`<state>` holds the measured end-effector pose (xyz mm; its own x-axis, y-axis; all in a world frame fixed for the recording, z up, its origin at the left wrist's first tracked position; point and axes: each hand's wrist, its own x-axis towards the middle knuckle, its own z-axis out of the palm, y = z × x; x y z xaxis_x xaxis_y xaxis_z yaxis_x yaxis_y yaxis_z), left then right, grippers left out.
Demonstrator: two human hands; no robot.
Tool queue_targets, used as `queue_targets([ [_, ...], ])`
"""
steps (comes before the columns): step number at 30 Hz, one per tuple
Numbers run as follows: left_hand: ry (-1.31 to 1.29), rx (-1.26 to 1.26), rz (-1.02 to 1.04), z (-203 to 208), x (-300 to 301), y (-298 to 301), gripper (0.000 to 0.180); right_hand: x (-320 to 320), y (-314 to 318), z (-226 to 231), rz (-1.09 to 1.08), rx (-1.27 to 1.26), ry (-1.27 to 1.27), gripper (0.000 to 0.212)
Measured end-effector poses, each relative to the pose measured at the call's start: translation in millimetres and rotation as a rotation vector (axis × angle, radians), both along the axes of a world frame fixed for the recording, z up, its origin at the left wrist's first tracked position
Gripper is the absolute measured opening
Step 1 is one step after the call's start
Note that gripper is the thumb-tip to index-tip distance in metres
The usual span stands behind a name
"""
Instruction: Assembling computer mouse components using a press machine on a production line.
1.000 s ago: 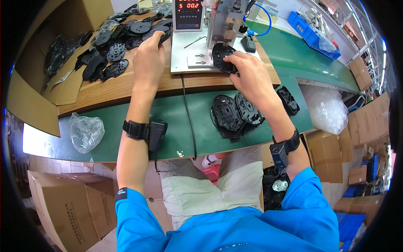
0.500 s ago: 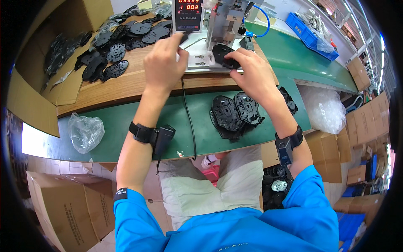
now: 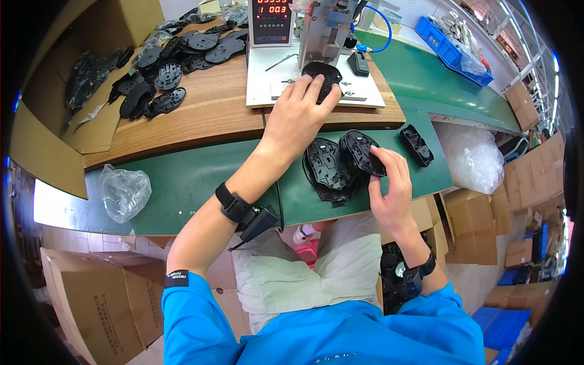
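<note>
The left hand (image 3: 299, 115) spreads its fingers over a smooth black plate (image 3: 325, 69) with a rounded outline, at the flat white base (image 3: 261, 76) of the metal press (image 3: 319, 36), near the front edge of the wood-grained board (image 3: 207, 118); whether it grips, I cannot tell. The right hand (image 3: 392, 194) pinches the rim of an oval black shell (image 3: 356, 148) near the front edge of the glossy green table (image 3: 188, 173), just beside a ridged second shell (image 3: 328, 163).

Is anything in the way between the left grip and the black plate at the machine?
Nothing visible is in the way: the left grip seems to touch the black plate directly, by the machine.
</note>
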<state>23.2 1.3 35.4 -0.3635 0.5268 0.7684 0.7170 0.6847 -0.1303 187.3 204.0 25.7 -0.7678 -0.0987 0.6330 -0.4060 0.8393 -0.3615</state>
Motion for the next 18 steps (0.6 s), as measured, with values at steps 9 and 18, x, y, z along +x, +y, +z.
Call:
queue_targets([
  [9,-0.032,0.000,-0.017,-1.5,1.3,6.0,0.057,2.7,-6.2,3.8,0.108,0.074,-0.082,0.054],
  [18,-0.117,0.144,-0.127,2.9,-1.0,2.4,0.060,-50.4,-13.6,52.2,0.123,0.099,0.059,0.046],
])
